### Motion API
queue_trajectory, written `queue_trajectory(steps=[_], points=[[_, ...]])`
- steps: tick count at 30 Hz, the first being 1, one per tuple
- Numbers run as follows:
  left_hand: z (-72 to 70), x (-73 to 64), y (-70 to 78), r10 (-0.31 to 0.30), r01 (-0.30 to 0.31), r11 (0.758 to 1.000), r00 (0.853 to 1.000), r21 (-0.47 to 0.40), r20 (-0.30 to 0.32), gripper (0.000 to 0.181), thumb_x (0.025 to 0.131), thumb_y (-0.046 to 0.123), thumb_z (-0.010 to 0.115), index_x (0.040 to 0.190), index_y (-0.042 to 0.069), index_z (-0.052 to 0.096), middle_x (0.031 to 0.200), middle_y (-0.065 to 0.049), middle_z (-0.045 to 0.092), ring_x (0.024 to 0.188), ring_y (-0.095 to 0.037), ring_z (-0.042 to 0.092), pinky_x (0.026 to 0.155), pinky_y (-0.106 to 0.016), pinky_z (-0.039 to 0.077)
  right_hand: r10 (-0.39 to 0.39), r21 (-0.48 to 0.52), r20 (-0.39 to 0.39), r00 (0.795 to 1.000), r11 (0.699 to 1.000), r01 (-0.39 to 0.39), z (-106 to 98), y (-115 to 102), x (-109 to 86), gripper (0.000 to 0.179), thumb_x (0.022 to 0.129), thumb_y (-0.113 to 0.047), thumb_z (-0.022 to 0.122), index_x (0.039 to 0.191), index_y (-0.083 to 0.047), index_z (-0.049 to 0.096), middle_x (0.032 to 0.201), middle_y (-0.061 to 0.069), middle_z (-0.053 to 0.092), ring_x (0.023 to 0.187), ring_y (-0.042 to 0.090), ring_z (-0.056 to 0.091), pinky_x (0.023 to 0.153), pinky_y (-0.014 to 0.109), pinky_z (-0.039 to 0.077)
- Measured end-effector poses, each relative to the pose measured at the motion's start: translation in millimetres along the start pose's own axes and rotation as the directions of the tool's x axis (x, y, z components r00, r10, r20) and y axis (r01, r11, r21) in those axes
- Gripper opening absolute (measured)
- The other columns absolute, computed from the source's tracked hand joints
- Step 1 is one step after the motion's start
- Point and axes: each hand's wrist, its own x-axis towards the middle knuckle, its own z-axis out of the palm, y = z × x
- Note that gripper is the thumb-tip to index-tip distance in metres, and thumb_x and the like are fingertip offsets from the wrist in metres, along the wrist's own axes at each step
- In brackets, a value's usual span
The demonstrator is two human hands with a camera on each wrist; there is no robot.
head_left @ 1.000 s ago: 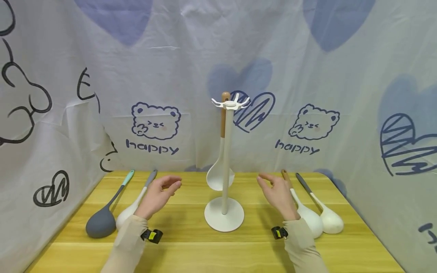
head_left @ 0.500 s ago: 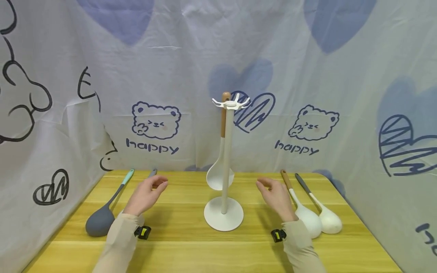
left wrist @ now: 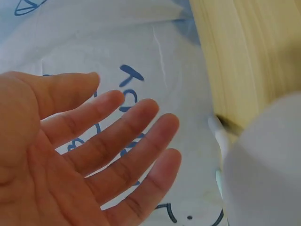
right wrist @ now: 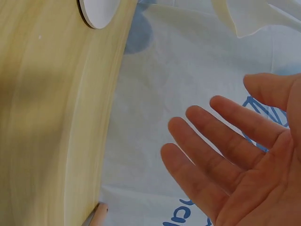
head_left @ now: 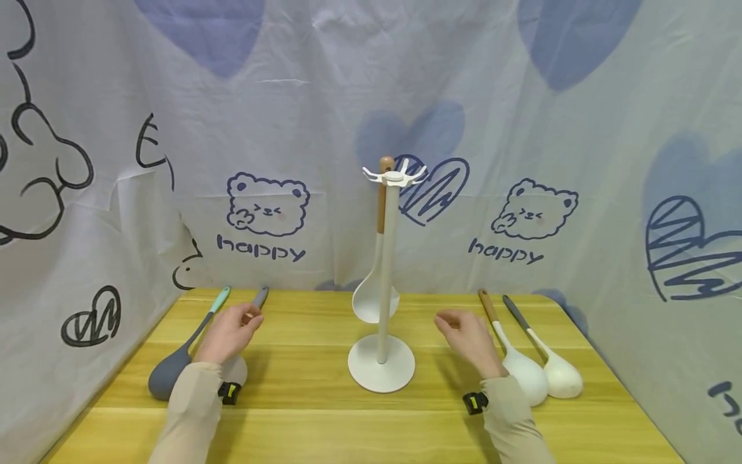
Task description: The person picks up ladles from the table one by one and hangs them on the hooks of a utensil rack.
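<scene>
My left hand (head_left: 228, 332) hovers, holding nothing, over a white ladle (head_left: 236, 370) with a grey handle. The hand and sleeve hide that ladle's middle; its pale bowl (left wrist: 268, 160) looms large in the left wrist view. Left of it lies a dark grey ladle (head_left: 168, 374) with a mint handle end, partly behind the sleeve. My right hand (head_left: 468, 340), also holding nothing, is left of a white ladle (head_left: 524, 380) with a wooden handle. In both wrist views the fingers (right wrist: 202, 155) are spread and relaxed. Another white ladle (head_left: 562, 377), dark-handled, lies farther right.
Between the hands stands a white utensil rack (head_left: 387, 270) with hooks on top and a round base (head_left: 400, 377). A white ladle with a wooden handle (head_left: 380, 209) hangs from its back-left side. Printed cloth (head_left: 324, 129) walls in the wooden table (head_left: 324, 432).
My left hand has moved left and slightly down, from beside the grey-handled ladle to over it. My right hand has stayed almost in place, and the ladles have not moved.
</scene>
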Motion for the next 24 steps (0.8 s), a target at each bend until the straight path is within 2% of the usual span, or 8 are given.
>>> queue_trajectory(steps=[4, 10, 19, 24], points=[[-4.3, -1.8, -3.8, -0.049, 0.046, 0.997, 0.998, 0.066, 0.045, 0.025, 0.1, 0.023, 0.054, 0.112, 0.004, 0.065, 0.106, -0.021, 0.07, 0.088, -0.03, 0.066, 0.07, -0.044, 0.054, -0.001, -0.003, 0.044, 0.999, 1.0, 0.001, 0, 1, -0.9, 0.035, 0.099, -0.031, 0.057, 0.124, -0.007, 0.067, 0.124, 0.013, 0.068, 0.109, 0.032, 0.066, 0.093, 0.049, 0.054], [-8.4, -6.6, -11.2, -0.137, 0.125, 0.982, 0.987, 0.14, 0.078, 0.028, 0.1, 0.023, 0.052, 0.116, 0.003, 0.062, 0.104, -0.021, 0.069, 0.083, -0.028, 0.065, 0.065, -0.043, 0.051, 0.009, -0.014, 0.104, 0.995, 1.0, -0.008, 0, 3, -2.8, 0.041, 0.1, -0.031, 0.055, 0.13, -0.002, 0.061, 0.13, 0.018, 0.063, 0.119, 0.037, 0.06, 0.101, 0.053, 0.048], [-4.6, -5.8, -24.0, -0.144, 0.121, 0.975, 0.983, 0.187, 0.117, 0.028, 0.095, 0.012, 0.055, 0.117, -0.006, 0.059, 0.095, -0.021, 0.065, 0.075, -0.027, 0.056, 0.065, -0.042, 0.048, 0.022, -0.058, 0.145, 0.989, 0.998, -0.014, 2, 7, -3.8, 0.046, 0.101, -0.032, 0.054, 0.134, 0.0, 0.057, 0.135, 0.02, 0.059, 0.124, 0.04, 0.055, 0.103, 0.056, 0.045], [-1.8, -3.8, -30.1, -0.133, 0.1, 0.977, 0.977, 0.189, 0.167, 0.03, 0.094, 0.012, 0.055, 0.117, -0.008, 0.058, 0.108, -0.029, 0.064, 0.086, -0.032, 0.061, 0.075, -0.047, 0.052, 0.021, -0.075, 0.162, 0.987, 0.997, -0.009, 3, 8, -3.6, 0.047, 0.101, -0.031, 0.054, 0.134, 0.001, 0.056, 0.135, 0.021, 0.059, 0.124, 0.041, 0.055, 0.103, 0.056, 0.045]])
